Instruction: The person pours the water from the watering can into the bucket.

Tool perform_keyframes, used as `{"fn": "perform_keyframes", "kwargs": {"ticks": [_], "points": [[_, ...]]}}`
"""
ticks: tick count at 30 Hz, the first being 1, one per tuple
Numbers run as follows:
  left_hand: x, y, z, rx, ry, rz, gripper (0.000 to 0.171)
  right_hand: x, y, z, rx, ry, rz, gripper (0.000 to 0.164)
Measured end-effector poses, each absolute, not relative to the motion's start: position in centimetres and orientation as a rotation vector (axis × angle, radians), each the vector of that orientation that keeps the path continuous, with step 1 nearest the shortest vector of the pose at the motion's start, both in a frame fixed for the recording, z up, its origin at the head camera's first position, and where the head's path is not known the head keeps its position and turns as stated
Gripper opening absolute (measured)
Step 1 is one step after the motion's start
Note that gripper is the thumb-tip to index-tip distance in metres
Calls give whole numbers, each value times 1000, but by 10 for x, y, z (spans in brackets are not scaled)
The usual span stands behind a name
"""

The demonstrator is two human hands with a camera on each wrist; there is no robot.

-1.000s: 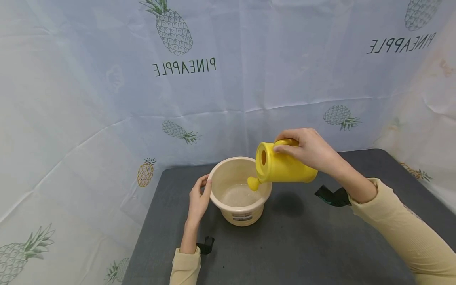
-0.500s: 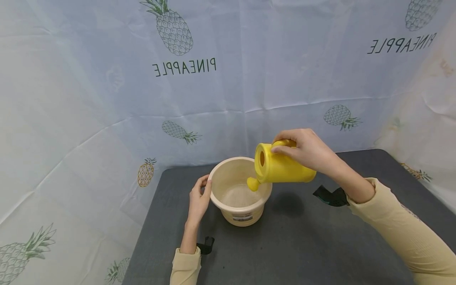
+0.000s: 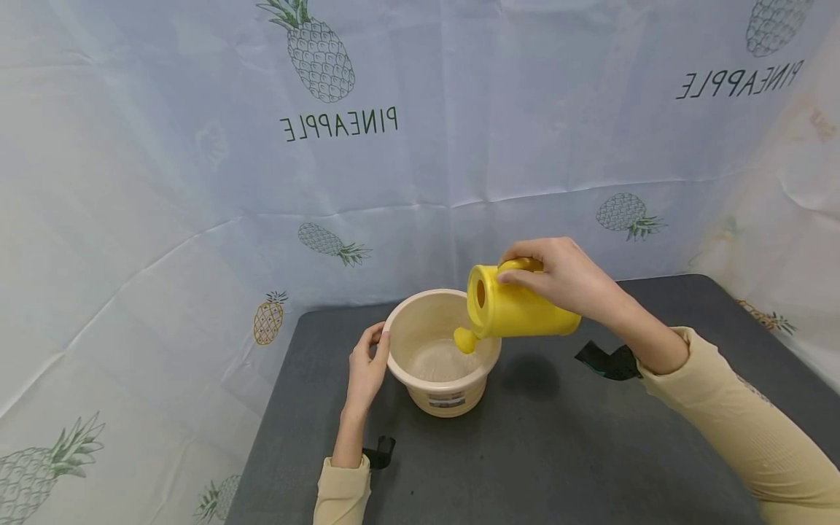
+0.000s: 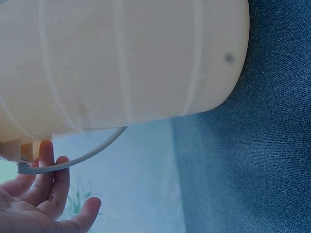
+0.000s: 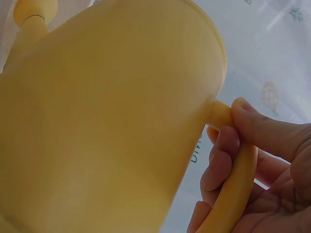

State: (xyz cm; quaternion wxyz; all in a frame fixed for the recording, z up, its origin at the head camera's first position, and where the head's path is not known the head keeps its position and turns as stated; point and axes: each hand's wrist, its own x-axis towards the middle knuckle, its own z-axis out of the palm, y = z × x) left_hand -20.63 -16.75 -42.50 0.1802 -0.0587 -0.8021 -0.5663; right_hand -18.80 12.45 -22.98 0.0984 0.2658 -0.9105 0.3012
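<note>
A cream plastic bucket stands upright on the dark table, water at its bottom. My left hand grips its left rim. In the left wrist view the bucket's side fills the upper part, and the left fingers reach up beside its thin handle. My right hand holds a yellow watering can by its handle, tipped onto its side. The can's round spout head hangs over the bucket's opening. In the right wrist view the fingers wrap around the can's handle.
A dark grey table extends around the bucket. Behind it hangs a pale curtain printed with pineapples. Black straps hang from both wrists.
The watering can and my right hand have shifted slightly to the left, with the spout head still over the bucket. My left hand and the bucket have stayed put.
</note>
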Motion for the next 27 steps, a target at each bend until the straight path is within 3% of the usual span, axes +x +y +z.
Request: {"fn": "perform_keyframes", "kwargs": {"ticks": [27], "points": [[-213,-169,-438,-251,-2199,-1576,36,-186,125,-228,819,-2682,879,13]]}}
